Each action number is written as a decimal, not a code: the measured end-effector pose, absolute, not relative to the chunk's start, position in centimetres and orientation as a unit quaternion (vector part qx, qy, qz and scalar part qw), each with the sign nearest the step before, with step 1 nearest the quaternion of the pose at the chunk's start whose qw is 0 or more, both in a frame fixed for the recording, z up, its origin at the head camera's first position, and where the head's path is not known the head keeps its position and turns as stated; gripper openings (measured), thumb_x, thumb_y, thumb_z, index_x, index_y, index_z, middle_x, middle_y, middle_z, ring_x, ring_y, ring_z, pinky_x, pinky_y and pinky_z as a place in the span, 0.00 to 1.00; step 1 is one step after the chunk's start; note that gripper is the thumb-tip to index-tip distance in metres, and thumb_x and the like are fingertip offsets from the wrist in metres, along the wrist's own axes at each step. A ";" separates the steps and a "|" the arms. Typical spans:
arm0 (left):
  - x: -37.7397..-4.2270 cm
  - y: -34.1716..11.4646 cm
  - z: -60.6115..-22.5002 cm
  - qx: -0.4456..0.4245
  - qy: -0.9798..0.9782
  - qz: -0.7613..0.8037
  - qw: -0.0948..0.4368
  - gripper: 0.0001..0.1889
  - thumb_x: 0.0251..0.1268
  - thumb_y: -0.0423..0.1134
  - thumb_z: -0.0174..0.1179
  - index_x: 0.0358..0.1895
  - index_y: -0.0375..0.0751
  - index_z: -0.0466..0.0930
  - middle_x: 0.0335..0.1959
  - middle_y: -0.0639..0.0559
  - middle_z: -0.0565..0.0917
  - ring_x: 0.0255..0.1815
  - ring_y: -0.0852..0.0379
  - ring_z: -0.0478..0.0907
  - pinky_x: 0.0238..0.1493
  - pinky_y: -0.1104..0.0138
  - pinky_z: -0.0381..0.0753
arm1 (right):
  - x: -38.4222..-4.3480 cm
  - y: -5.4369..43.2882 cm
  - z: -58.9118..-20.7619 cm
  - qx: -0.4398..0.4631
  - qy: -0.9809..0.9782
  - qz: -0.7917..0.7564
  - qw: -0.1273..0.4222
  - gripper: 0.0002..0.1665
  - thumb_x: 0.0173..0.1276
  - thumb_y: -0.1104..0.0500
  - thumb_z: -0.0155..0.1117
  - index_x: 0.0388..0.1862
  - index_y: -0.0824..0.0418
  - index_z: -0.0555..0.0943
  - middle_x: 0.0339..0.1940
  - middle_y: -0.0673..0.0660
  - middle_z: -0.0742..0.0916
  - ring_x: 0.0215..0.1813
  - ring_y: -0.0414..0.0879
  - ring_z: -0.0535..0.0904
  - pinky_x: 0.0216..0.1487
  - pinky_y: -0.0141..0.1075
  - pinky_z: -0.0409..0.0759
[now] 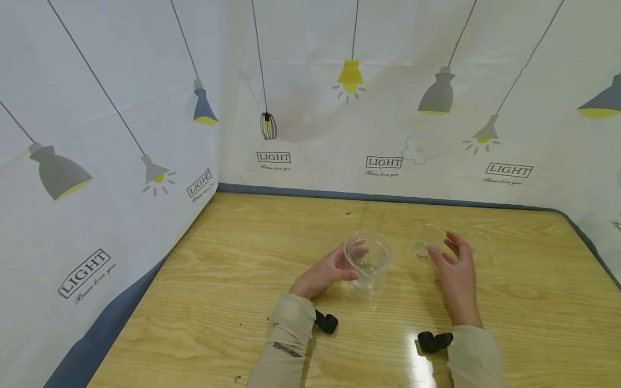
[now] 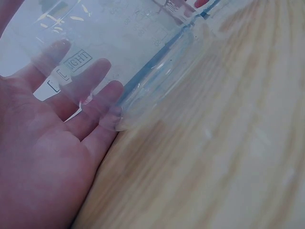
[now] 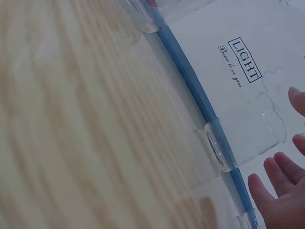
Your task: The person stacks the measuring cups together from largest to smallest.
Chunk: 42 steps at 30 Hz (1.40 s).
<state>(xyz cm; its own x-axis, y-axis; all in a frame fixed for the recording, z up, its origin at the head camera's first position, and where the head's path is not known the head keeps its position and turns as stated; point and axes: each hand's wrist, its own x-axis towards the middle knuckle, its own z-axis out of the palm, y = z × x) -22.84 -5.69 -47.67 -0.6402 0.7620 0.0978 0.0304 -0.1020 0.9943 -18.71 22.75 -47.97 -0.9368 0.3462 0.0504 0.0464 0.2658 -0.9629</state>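
A large clear plastic cup (image 1: 371, 277) stands on the wooden table with its mouth upward. My left hand (image 1: 330, 269) grips its left side, the thumb at the near side and the fingers around the back. Through the clear wall (image 2: 138, 43) the fingers show in the left wrist view. My right hand (image 1: 456, 267) is beside a smaller clear cup (image 1: 427, 242), its fingers spread and loosely bent. In the right wrist view a gap shows between these fingertips and the small cup (image 3: 248, 131).
Another clear vessel (image 1: 481, 243), faint against the wood, stands right of the right hand. The wooden table (image 1: 543, 302) meets printed white sheets (image 1: 330, 134) at the back and left. Black wrist cameras (image 1: 327, 322) sit at both cuffs.
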 end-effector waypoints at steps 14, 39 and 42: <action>-23.4 -5.6 -49.0 0.313 0.607 0.678 0.271 0.38 0.56 0.28 0.58 0.68 0.55 0.51 0.67 0.43 0.58 0.68 0.48 0.51 0.60 0.65 0.59 | -19.8 22.7 -48.4 -0.101 -0.787 0.603 0.086 0.50 0.59 0.42 0.58 0.71 0.47 0.41 0.71 0.55 0.53 0.69 0.51 0.51 0.61 0.50 0.58; -22.7 -5.7 -47.6 0.322 0.600 0.679 0.276 0.39 0.58 0.25 0.54 0.69 0.57 0.49 0.68 0.39 0.54 0.68 0.44 0.49 0.60 0.65 0.61 | -20.2 22.9 -49.2 -0.088 -0.799 0.590 0.076 0.47 0.59 0.40 0.56 0.71 0.42 0.43 0.68 0.58 0.60 0.67 0.57 0.53 0.61 0.53 0.55; -22.8 -5.6 -47.7 0.323 0.602 0.676 0.275 0.39 0.57 0.24 0.53 0.69 0.57 0.49 0.67 0.39 0.54 0.68 0.44 0.49 0.59 0.65 0.61 | -20.0 22.9 -49.2 -0.088 -0.801 0.587 0.076 0.47 0.60 0.40 0.56 0.71 0.42 0.43 0.68 0.58 0.60 0.67 0.57 0.53 0.61 0.54 0.56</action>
